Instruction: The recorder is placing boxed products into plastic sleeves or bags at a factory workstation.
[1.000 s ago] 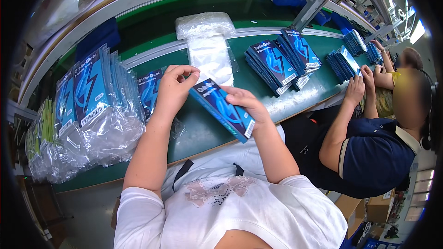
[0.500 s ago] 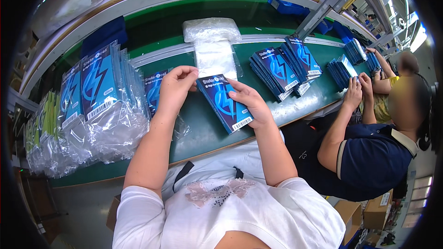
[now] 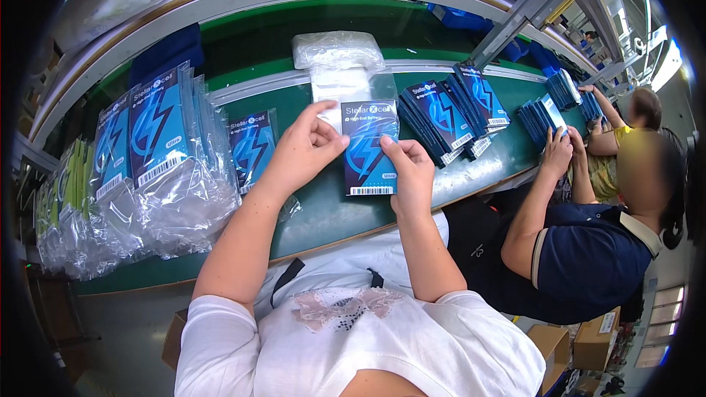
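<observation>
A flat blue battery box (image 3: pixel 370 148) stands almost upright before me, printed face toward me. My right hand (image 3: pixel 410 170) grips its right edge, thumb across the front. At the box's left edge is my left hand (image 3: pixel 312 148), its fingers curled and thumb drawn in; what they pinch, if anything, I cannot make out. Behind the box lies a stack of clear plastic bags (image 3: pixel 342 82). A bagged blue box (image 3: pixel 251 143) lies on the table left of my left hand.
Bagged blue boxes (image 3: pixel 156 129) and green ones (image 3: pixel 62 191) stand in rows at the left. Unbagged blue boxes (image 3: pixel 441 117) lean in piles at the right on the green table (image 3: pixel 323 209). A co-worker (image 3: pixel 581 242) handles similar boxes farther right; a metal post (image 3: pixel 522 18) rises behind.
My right hand has turned the box from a slant to nearly upright, its face now toward me. My left hand has moved right and down to the box's left edge.
</observation>
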### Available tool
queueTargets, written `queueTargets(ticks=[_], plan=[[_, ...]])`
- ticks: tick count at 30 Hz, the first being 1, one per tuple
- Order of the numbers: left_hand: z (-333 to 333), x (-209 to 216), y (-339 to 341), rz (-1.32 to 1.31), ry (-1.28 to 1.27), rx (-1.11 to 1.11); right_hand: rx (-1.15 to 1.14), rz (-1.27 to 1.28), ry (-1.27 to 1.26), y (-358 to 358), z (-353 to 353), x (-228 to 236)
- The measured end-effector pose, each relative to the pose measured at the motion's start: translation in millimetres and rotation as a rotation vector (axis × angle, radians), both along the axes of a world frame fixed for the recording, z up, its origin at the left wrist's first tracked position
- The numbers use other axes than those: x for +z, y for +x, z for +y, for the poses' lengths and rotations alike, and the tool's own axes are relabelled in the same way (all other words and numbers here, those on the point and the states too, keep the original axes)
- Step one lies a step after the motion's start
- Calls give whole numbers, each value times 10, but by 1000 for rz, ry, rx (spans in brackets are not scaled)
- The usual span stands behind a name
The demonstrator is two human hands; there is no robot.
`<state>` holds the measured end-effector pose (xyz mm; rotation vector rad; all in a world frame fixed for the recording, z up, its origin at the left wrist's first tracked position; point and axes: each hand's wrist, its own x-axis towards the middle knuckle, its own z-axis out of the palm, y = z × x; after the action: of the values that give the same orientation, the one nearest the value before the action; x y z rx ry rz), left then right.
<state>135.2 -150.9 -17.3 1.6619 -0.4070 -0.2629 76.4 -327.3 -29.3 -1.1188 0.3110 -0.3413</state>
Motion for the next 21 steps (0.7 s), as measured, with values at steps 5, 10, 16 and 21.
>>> queueTargets(ticks=[5, 10, 16, 21], plan=[[-198, 37, -171, 404, -511, -56, 63, -10, -153, -91, 85, 99], [-98, 5, -98, 464, -709, -195, 197, -2, -589, -126, -43, 80], [-10, 87, -145, 560, -673, -476, 210, -215, -813, -196, -143, 373], [-32, 187, -219, 391, -238, -830, -315, -571, -791, -354, -102, 471]])
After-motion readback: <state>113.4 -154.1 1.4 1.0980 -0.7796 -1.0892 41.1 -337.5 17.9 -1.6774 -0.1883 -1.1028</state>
